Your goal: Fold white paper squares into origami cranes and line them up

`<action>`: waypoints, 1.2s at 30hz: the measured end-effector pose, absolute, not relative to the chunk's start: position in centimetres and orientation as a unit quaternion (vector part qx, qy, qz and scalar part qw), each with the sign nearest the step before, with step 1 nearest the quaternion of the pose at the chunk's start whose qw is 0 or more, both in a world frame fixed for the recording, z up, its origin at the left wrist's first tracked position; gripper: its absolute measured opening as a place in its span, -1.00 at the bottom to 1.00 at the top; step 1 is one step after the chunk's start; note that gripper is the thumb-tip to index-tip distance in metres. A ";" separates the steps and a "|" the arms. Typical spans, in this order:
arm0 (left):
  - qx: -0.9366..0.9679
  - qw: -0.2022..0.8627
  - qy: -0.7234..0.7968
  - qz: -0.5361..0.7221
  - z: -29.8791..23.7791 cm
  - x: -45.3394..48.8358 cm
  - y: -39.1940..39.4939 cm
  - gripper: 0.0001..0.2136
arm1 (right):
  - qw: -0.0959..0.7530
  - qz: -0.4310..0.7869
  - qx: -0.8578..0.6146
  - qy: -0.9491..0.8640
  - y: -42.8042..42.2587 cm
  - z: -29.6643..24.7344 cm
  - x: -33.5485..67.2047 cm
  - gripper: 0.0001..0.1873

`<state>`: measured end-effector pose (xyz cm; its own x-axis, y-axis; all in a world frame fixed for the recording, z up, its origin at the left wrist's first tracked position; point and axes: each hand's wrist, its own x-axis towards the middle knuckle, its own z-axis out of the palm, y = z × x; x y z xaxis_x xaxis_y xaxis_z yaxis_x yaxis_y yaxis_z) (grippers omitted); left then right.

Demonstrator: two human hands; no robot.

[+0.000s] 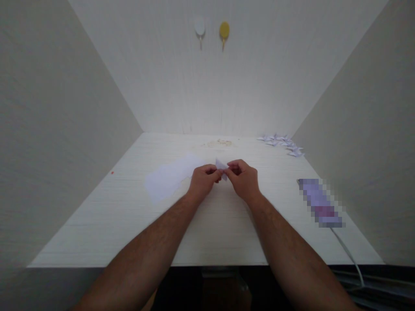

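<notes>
Both of my hands meet over the middle of the white desk (207,233). My left hand (201,180) and my right hand (244,178) are closed in a pinch on one small folded piece of pale lilac paper (221,166), held just above the desk surface. A corner of the paper sticks up between my thumbs. The rest of it is hidden by my fingers.
A flat white paper sheet (170,176) lies left of my hands. Several small folded paper pieces (282,143) sit at the back right. A blurred flat object (320,202) with a cable (348,252) lies at the right. Two wall hooks (212,30) hang above.
</notes>
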<state>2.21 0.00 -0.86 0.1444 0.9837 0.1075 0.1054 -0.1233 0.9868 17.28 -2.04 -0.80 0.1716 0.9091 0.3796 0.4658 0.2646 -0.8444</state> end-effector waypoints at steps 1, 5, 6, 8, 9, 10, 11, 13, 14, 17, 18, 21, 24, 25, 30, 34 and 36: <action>0.578 0.489 0.460 0.463 -1.0 2.3 0.0 -0.81 | 0.507 0.188 -0.580 -0.610 -2.1 -0.9 17.2 -0.87; 0.539 0.534 0.451 0.469 -1.2 2.8 -0.3 -0.82 | 0.479 0.116 -0.583 -0.646 -2.1 -1.0 17.1 -0.95; 0.537 0.532 0.455 0.470 -1.2 2.9 -0.3 -0.83 | 0.479 0.110 -0.578 -0.651 -2.1 -1.0 17.1 -0.95; 0.536 0.523 0.465 0.471 -1.1 3.0 -0.4 -0.85 | 0.482 0.106 -0.569 -0.658 -2.1 -1.0 17.1 -0.95; 0.536 0.519 0.469 0.471 -1.0 3.0 -0.4 -0.85 | 0.484 0.106 -0.564 -0.660 -2.0 -1.0 17.1 -0.95; 0.535 0.518 0.473 0.471 -0.9 3.0 -0.4 -0.85 | 0.487 0.105 -0.559 -0.663 -2.0 -1.0 17.1 -0.95; 0.532 0.520 0.475 0.471 -0.8 3.0 -0.4 -0.85 | 0.489 0.105 -0.553 -0.666 -2.0 -0.9 17.1 -0.96; 0.527 0.527 0.475 0.467 -0.7 2.9 -0.4 -0.84 | 0.494 0.103 -0.541 -0.673 -2.1 -0.8 17.1 -0.95; 0.526 0.530 0.475 0.466 -0.7 2.9 -0.4 -0.84 | 0.495 0.102 -0.536 -0.676 -2.1 -0.7 17.1 -0.95; 0.533 0.528 0.472 0.462 -0.7 2.7 -0.4 -0.84 | 0.488 0.111 -0.535 -0.680 -2.1 -0.4 17.2 -0.94; 0.540 0.524 0.471 0.459 -0.7 2.7 -0.4 -0.84 | 0.486 0.124 -0.539 -0.677 -2.1 -0.4 17.3 -0.94; 0.562 0.518 0.470 0.441 -0.7 2.6 -0.4 -0.82 | 0.480 0.170 -0.551 -0.661 -2.1 -0.3 17.5 -0.95; 0.565 0.525 0.462 0.437 -0.7 2.5 -0.4 -0.80 | 0.479 0.194 -0.551 -0.656 -2.1 -0.2 17.5 -0.94; 0.560 0.530 0.458 0.442 -0.7 2.5 -0.3 -0.80 | 0.480 0.200 -0.548 -0.655 -2.2 -0.2 17.5 -0.93; 0.543 0.554 0.453 0.440 -0.7 2.3 -0.2 -0.80 | 0.483 0.246 -0.546 -0.639 -2.4 0.1 17.4 -0.90; 0.564 0.561 0.442 0.415 -0.5 2.2 -0.3 -0.78 | 0.474 0.285 -0.556 -0.621 -2.1 0.3 17.8 -0.88; 0.566 0.566 0.435 0.412 -0.4 2.2 -0.3 -0.78 | 0.469 0.279 -0.560 -0.624 -2.0 0.2 18.0 -0.87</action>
